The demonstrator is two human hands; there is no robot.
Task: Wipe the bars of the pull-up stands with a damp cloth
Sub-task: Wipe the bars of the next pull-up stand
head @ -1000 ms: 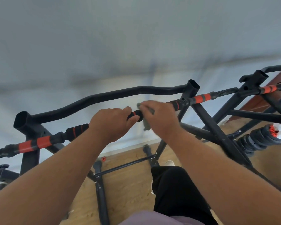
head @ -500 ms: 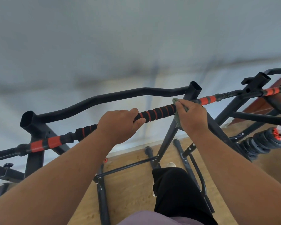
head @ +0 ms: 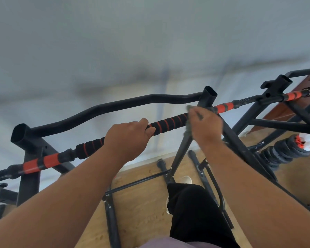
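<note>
Right hand [head: 205, 125], clamped on cloth [head: 188, 128] around bar [head: 168, 123], has slid away from left hand [head: 128, 138]; left grips bar. Ribbed foam between hands now wiped; orange section beyond right hand next.

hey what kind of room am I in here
Probably a home gym or small workout room. Black pull-up stands with a padded black-and-orange bar stand on a wooden floor, and a loaded dumbbell lies at the right.
</note>
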